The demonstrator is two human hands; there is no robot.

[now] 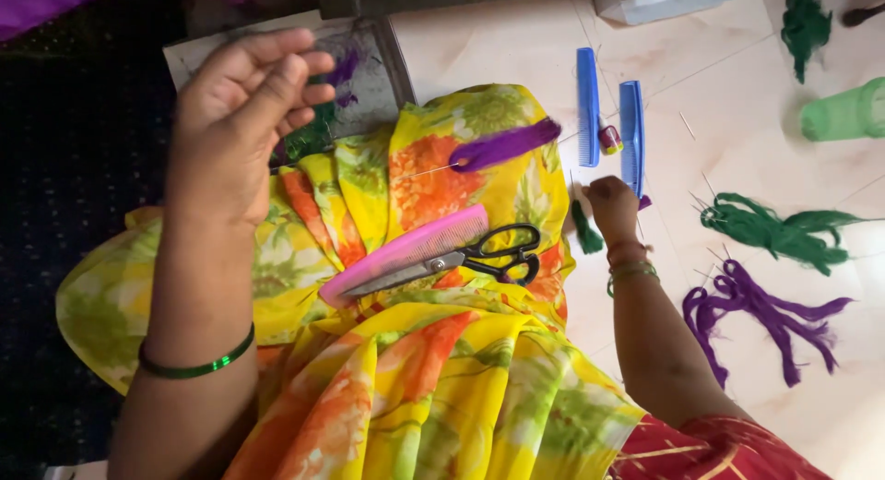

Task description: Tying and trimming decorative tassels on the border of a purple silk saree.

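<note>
A: Your left hand (244,102) is raised at the far left, fingers (300,70) curled and pinched together. A thin thread runs from it across your lap to the purple tassel (504,144), which lies on the yellow floral fabric (442,369). So you hold the thread, not the tassel itself.

B: And your right hand (610,203)?

A: It is down on the floor (516,47) to the right of your lap, closed into a loose fist. A small green tassel (584,229) sits just beside it on the left. I cannot tell whether your fingers grip it or only rest against it.

B: What is finished, as far as you can judge?

A: The purple tassel looks bound and shaped, with its thread drawn out. Further right on the floor lie a green yarn bundle (779,229) and a purple yarn bundle (765,314), both loose and uncut. By my reading, that is material waiting to be made up, so more is left than done.

B: Tools?

A: The black-handled scissors (461,257) lie on your lap, touching the pink comb (406,251) beneath them, blades pointing left. Neither hand is on them. Two blue combs (608,120) lie on the floor beyond your right hand, with a small spool (610,139) between them. A green thread cone (843,113) lies on its side at the far right.
</note>
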